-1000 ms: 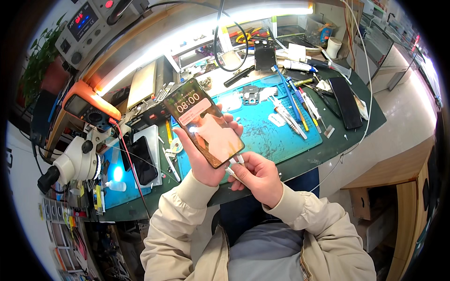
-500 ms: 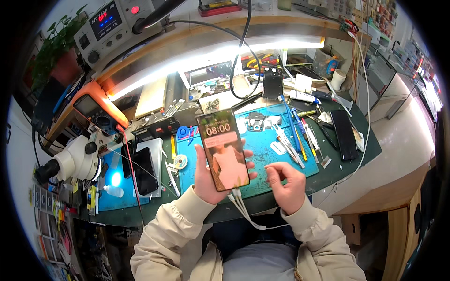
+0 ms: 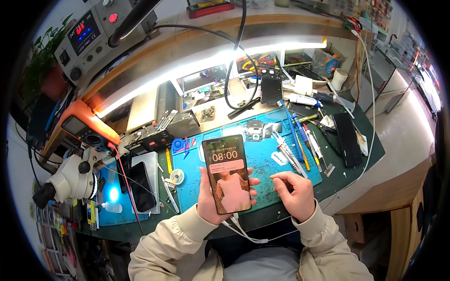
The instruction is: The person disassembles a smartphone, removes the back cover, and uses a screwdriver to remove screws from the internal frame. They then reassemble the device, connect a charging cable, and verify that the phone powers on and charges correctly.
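Observation:
My left hand (image 3: 208, 202) grips a smartphone (image 3: 228, 182), thumb along its left edge and fingertips round its right edge. Its screen is lit, with a picture of a figure in pink. White cables (image 3: 243, 235) run to the phone's lower end and hang over the table's front edge. To the right, my right hand (image 3: 298, 196) is held apart from the phone, fingers curled and thumb against the index finger; I see nothing in it. Below both hands lies a blue work mat (image 3: 190, 161) with a phone part, probably a metal frame piece (image 3: 255, 131), at its far side.
On the right are several screwdrivers and pen-like tools (image 3: 300, 140) and a dark phone (image 3: 348, 140). At left stand an orange multimeter (image 3: 89, 125), a white microscope (image 3: 70, 180) and another black phone (image 3: 143, 187). A black cable (image 3: 227, 84) loops down behind the mat.
My left hand and the phone sit lower in the view, and the screen is sharper. My right hand is slightly lower and farther right, still curled. The whole view has shifted a little.

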`<state>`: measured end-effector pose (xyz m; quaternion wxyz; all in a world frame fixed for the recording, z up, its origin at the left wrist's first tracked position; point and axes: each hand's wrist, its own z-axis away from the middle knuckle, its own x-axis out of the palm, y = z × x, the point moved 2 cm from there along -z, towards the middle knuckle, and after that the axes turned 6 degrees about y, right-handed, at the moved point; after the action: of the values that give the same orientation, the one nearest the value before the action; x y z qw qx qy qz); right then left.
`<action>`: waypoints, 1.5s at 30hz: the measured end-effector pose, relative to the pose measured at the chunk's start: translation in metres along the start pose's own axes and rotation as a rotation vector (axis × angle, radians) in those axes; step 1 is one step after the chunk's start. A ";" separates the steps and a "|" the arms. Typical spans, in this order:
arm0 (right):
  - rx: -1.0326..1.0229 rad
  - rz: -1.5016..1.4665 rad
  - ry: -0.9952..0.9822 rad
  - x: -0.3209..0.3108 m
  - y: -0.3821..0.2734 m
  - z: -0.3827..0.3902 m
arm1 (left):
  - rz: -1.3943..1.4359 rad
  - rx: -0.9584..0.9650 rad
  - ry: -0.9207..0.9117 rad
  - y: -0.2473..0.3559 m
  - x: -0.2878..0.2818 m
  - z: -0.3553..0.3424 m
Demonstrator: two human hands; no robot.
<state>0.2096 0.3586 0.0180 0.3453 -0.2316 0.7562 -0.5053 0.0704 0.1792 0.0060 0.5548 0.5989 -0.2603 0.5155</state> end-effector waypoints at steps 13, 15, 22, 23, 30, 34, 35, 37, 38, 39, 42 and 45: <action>0.010 0.011 -0.020 0.001 -0.001 -0.003 | 0.010 0.002 -0.027 0.000 0.003 0.000; 0.010 0.010 -0.023 0.001 -0.002 -0.002 | 0.004 0.014 -0.027 0.000 0.004 0.001; 0.022 0.015 -0.022 0.000 -0.001 -0.001 | 0.027 0.016 -0.020 -0.001 0.004 -0.001; 0.029 0.022 -0.025 -0.001 0.000 -0.001 | 0.031 0.011 -0.020 -0.001 0.004 -0.001; 0.007 -0.004 -0.020 0.000 -0.003 -0.002 | 0.056 0.012 -0.044 0.000 0.003 -0.001; 0.003 0.012 -0.013 0.000 -0.001 -0.001 | 0.063 0.014 -0.049 -0.001 0.004 -0.002; 0.009 0.006 -0.011 0.001 0.000 -0.001 | 0.058 0.016 -0.047 -0.001 0.003 -0.002; 0.012 0.006 -0.013 0.001 -0.001 0.000 | 0.051 0.022 -0.048 -0.001 0.003 -0.001; 0.008 0.010 -0.018 0.001 -0.001 -0.001 | 0.048 0.025 -0.052 0.000 0.004 -0.001; 0.005 0.015 -0.024 0.001 -0.002 -0.001 | 0.045 0.028 -0.056 0.000 0.004 -0.001; 0.016 0.021 -0.017 0.001 0.000 -0.001 | 0.043 0.023 -0.048 0.000 0.004 -0.001; 0.017 0.021 -0.019 0.001 -0.001 -0.001 | 0.036 0.028 -0.041 0.000 0.003 0.000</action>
<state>0.2079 0.3577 0.0190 0.3596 -0.2254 0.7508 -0.5061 0.0713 0.1802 0.0088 0.5315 0.6122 -0.2754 0.5166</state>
